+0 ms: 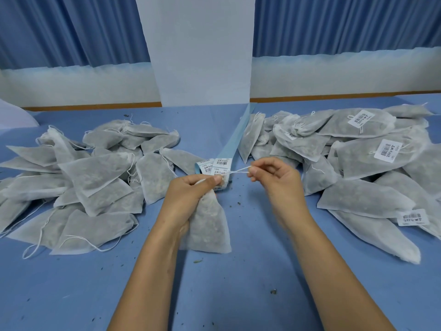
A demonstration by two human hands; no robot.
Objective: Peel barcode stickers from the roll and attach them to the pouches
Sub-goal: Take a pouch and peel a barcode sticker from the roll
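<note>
My left hand point(191, 194) grips the gathered neck of a white mesh pouch point(210, 228), which hangs down over the blue table. My right hand point(274, 180) pinches the pouch's white drawstring point(238, 171) and holds it taut to the right. Just behind my hands lies the roll of barcode stickers point(218, 167) on its pale blue backing strip point(235, 142), which runs off toward the wall. A heap of unlabelled pouches point(78, 185) lies at the left. At the right, another pile of pouches point(358, 158) shows barcode stickers on several of them.
The blue table point(226, 295) carries small dark crumbs in front of me. A white pillar point(202, 51) and blue curtains stand behind the table's far edge. A white object point(14, 113) pokes in at the far left.
</note>
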